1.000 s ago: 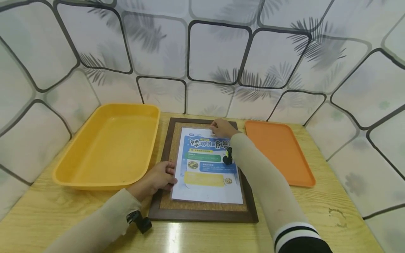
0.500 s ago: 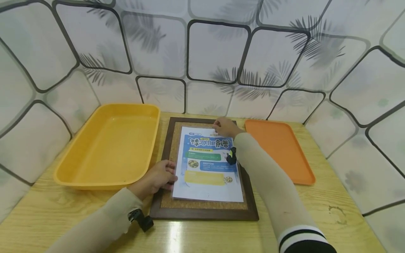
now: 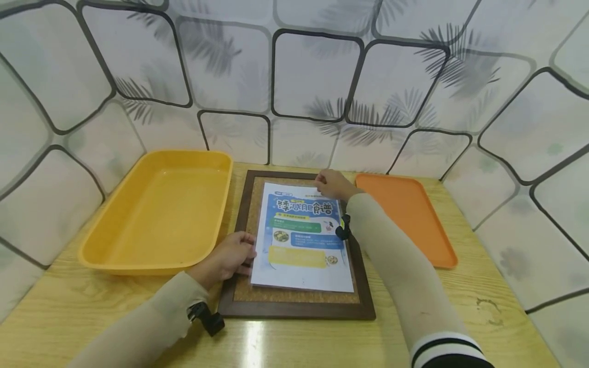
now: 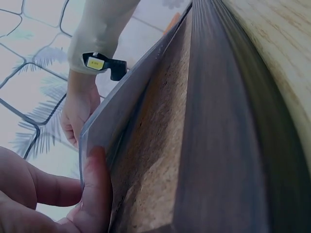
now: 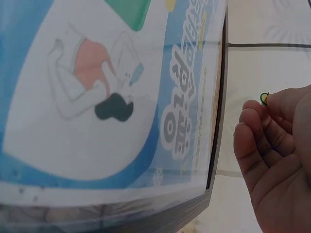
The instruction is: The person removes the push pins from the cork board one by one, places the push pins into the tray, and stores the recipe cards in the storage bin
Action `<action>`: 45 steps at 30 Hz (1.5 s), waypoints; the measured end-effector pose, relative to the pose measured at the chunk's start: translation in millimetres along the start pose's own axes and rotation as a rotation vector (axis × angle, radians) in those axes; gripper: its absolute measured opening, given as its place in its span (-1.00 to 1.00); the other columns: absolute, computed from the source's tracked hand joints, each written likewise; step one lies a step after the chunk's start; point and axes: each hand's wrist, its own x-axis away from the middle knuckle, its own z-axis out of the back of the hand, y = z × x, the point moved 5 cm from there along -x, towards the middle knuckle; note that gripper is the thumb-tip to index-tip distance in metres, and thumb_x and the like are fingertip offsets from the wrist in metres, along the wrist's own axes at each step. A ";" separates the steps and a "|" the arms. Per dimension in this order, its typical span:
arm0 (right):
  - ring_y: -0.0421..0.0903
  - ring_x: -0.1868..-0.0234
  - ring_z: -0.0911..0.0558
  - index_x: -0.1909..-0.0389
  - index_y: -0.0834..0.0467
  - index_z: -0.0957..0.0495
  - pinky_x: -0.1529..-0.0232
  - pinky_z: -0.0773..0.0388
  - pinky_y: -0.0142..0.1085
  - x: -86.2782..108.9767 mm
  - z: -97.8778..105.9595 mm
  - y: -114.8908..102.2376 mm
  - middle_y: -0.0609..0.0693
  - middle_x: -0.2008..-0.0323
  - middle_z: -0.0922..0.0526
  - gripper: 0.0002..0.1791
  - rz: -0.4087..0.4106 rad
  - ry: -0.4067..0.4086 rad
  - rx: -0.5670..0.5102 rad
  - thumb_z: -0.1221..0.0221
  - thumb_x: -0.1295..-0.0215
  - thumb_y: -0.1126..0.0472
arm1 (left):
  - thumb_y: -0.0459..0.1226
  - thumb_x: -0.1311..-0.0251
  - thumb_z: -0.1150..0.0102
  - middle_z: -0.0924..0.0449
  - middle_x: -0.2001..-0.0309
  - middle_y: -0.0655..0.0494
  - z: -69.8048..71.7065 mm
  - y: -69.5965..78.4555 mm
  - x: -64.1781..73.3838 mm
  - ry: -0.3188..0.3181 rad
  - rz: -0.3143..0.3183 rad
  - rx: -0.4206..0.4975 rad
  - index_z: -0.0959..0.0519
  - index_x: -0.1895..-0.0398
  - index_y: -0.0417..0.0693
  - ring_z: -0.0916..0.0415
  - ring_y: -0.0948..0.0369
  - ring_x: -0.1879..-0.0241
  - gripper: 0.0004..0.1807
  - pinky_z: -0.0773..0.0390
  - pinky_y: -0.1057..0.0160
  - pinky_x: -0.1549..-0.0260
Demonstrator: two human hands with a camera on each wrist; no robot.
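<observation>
A printed laminated sheet (image 3: 301, 276) with blue, green and yellow panels lies over a framed cork board (image 3: 296, 311). My left hand (image 3: 232, 255) pinches the sheet's left edge; in the left wrist view that edge stands raised off the cork (image 4: 155, 165), with a finger (image 4: 97, 179) beneath it. My right hand (image 3: 338, 185) is at the sheet's top right corner. Between its thumb and fingertips, the right wrist view shows a small green-rimmed yellow thumbtack (image 5: 265, 98), mostly hidden by the fingers.
A deep yellow tray (image 3: 152, 220) stands left of the board, close to my left wrist. To the right lies a flat orange tray (image 3: 409, 220), partly behind my right sleeve (image 3: 395, 255). Patterned white panels (image 3: 317, 76) enclose the wooden table (image 3: 465, 312) at the back and sides.
My right hand has shifted a little to the right along the sheet's top edge. The sheet has moved slightly up the board, with my left hand still at its left edge.
</observation>
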 end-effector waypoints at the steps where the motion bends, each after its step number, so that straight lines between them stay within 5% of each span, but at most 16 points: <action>1: -0.01 0.25 -0.61 0.12 0.23 -0.47 0.18 -0.57 -0.17 0.7 0.7 0.1 0.10 0.25 -0.60 -0.80 -0.001 0.003 0.003 0.00 -0.47 0.16 | -0.52 -0.32 0.15 -0.44 0.16 -0.18 -0.2 -0.3 -0.4 0.004 -0.001 0.001 -0.30 -0.16 -0.31 -0.50 0.05 0.32 -0.65 -0.62 0.10 0.48; 45: 0.02 0.29 -0.57 0.08 0.29 -0.46 0.27 -0.52 -0.15 30.4 36.9 24.2 0.14 0.28 -0.58 -0.73 -0.003 0.025 0.010 0.08 -0.46 0.18 | -0.59 -0.27 0.10 -0.35 0.26 -0.07 4.4 18.1 5.7 0.040 -0.060 0.039 -0.30 -0.08 -0.23 -0.45 0.12 0.40 -0.66 -0.57 0.21 0.57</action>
